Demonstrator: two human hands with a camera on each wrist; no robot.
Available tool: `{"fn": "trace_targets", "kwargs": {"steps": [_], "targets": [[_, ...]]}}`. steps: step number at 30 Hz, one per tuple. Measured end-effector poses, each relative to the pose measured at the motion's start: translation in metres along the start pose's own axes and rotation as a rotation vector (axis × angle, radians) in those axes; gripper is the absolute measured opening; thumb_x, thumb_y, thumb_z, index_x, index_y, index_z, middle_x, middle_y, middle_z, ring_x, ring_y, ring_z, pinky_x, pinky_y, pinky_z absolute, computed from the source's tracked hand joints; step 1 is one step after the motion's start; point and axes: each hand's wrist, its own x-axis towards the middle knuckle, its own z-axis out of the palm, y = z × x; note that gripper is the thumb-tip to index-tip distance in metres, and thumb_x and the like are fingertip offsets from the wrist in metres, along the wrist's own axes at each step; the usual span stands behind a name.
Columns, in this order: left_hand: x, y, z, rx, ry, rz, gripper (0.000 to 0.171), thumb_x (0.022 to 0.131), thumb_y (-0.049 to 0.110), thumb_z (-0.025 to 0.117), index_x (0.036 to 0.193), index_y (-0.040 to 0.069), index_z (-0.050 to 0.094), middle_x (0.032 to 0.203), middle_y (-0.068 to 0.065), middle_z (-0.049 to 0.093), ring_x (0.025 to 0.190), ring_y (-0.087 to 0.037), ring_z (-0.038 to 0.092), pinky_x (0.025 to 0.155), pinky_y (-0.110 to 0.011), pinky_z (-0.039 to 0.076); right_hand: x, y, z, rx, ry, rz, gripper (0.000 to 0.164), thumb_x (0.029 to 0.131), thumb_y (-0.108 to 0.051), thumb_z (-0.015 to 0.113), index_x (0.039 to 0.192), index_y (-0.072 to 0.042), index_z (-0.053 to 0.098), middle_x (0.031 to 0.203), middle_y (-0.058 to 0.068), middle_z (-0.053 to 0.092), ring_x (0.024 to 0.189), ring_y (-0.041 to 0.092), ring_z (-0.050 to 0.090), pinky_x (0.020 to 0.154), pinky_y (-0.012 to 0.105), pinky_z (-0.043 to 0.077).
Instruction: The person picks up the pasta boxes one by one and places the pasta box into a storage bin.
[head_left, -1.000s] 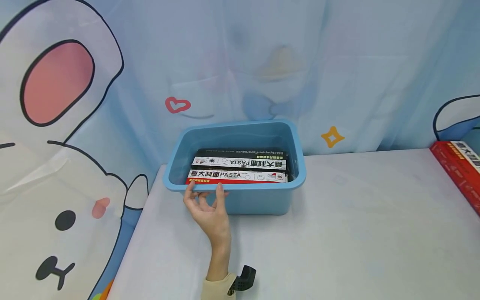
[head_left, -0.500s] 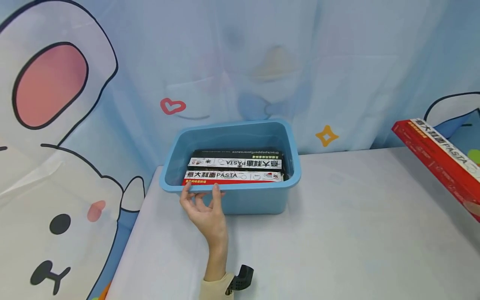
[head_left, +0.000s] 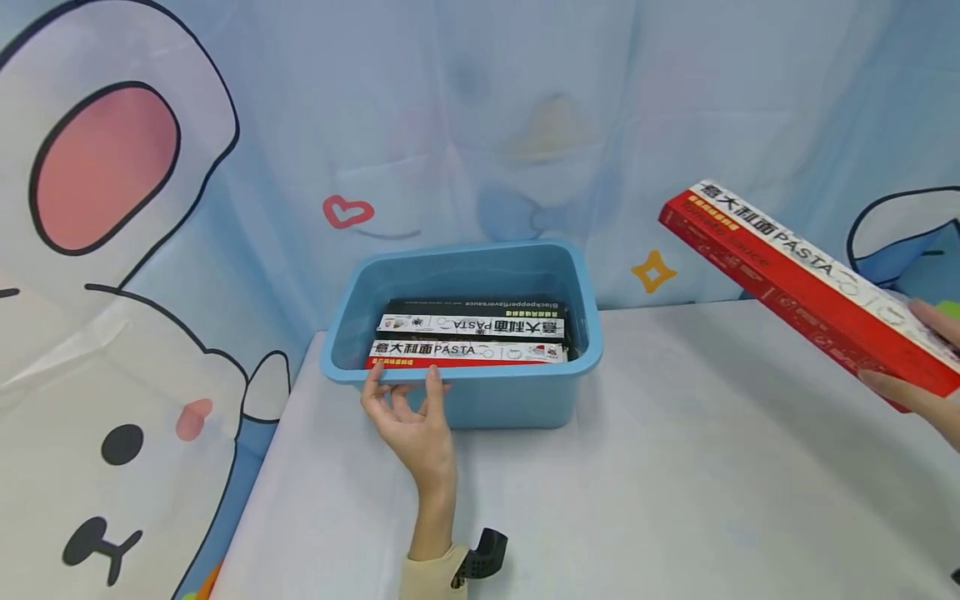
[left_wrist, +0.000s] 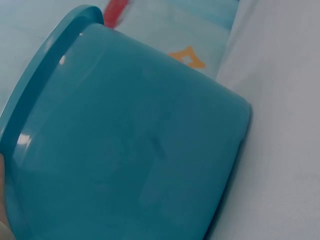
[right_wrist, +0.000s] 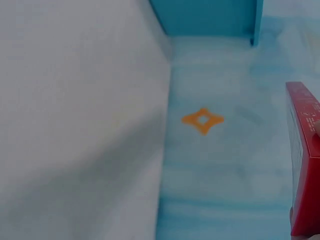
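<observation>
A blue plastic bin (head_left: 510, 400) stands on the white table against the curtain. Inside it lie a black pasta box (head_left: 480, 307) and, nearer the front wall, a red-and-white pasta box (head_left: 465, 352). My left hand (head_left: 416, 429) grips the bin's front rim at its left part, fingertips over the edge. On the right, my right hand (head_left: 926, 392) holds another red pasta box (head_left: 810, 287) by its near end, thumb and fingers on opposite sides. That box is tilted, raised above the table, its far end pointing toward the bin. Part of the right hand lies outside the head view.
A light blue curtain (head_left: 675, 125) with cartoon prints hangs behind the table and along its left side. The white tabletop (head_left: 637, 483) stretches in front and to the right of the bin. A black band (head_left: 483, 554) sits on the left wrist.
The red pasta box has risen from the table at the far right and moved left toward the bin, and my right hand has come into view holding it. My left hand stays on the rim.
</observation>
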Motion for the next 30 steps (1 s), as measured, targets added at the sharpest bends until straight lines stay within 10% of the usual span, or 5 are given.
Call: {"fn": "trace_targets", "kwargs": {"steps": [6,11,30], "targets": [[0.001,0.000,-0.001,-0.007,0.000,0.003,0.065,0.091,-0.008,0.072,0.143,-0.007,0.033,0.113,-0.009,0.038,0.097,-0.021,0.060,0.072,-0.035,0.067,-0.003,-0.059,0.004,0.307,0.077,-0.217,0.091,0.087,0.005,0.079,0.164,-0.019,0.036,0.161,0.011,0.039,0.122,0.001,0.033,0.070,-0.006,0.039],[0.000,-0.001,-0.002,-0.010,-0.002,-0.008,0.067,0.091,-0.008,0.073,0.145,-0.009,0.032,0.113,-0.008,0.038,0.097,-0.020,0.059,0.073,-0.035,0.067,0.007,-0.111,0.006,0.424,0.013,-0.346,0.086,0.087,0.009,0.079,0.160,-0.021,0.045,0.156,-0.008,0.045,0.136,0.003,0.034,0.074,-0.005,0.044],[0.003,-0.001,0.000,-0.006,-0.024,-0.008,0.068,0.093,-0.007,0.073,0.146,-0.009,0.030,0.118,-0.010,0.038,0.099,-0.020,0.057,0.075,-0.033,0.067,0.068,-0.263,0.052,0.559,-0.313,-0.722,0.077,0.081,-0.007,0.089,0.151,-0.016,0.058,0.149,0.010,0.056,0.131,0.020,0.049,0.093,0.013,0.048]]}}
